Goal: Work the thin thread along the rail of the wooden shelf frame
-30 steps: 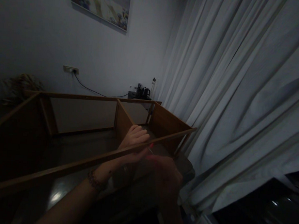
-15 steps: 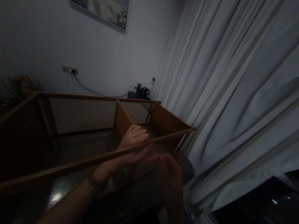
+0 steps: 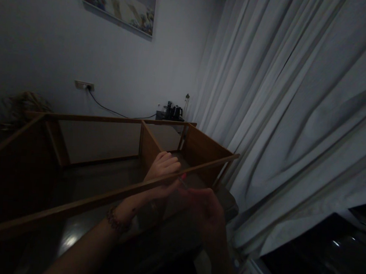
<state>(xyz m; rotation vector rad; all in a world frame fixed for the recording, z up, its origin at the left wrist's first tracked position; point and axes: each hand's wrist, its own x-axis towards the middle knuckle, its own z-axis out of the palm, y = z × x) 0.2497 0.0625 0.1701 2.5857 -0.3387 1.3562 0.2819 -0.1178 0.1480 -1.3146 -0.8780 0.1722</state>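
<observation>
A brown wooden shelf frame (image 3: 196, 168) with open compartments spreads out in front of me. My left hand (image 3: 163, 167) is closed around its near rail, close to the middle divider (image 3: 150, 139). The fingers lie over the far side and the thumb is below, on the near side. Just under the rail my right hand (image 3: 207, 207) is closed in a pinch, its fingertips by the left thumb. A thin, pale, rod-like piece (image 3: 184, 183) shows faintly between the right fingertips and the rail. Blur and dim light hide what kind of piece it is.
The frame rests on a dark, shiny surface (image 3: 101, 177). Grey curtains (image 3: 267, 97) hang along the right side, above a dark glossy panel (image 3: 325, 251). A black kettle (image 3: 177, 111) stands behind the frame, its cord running to a wall socket (image 3: 84, 85).
My right hand has shifted slightly and its fingers are turned a little differently at the thin piece. The left hand keeps its hold on the rail.
</observation>
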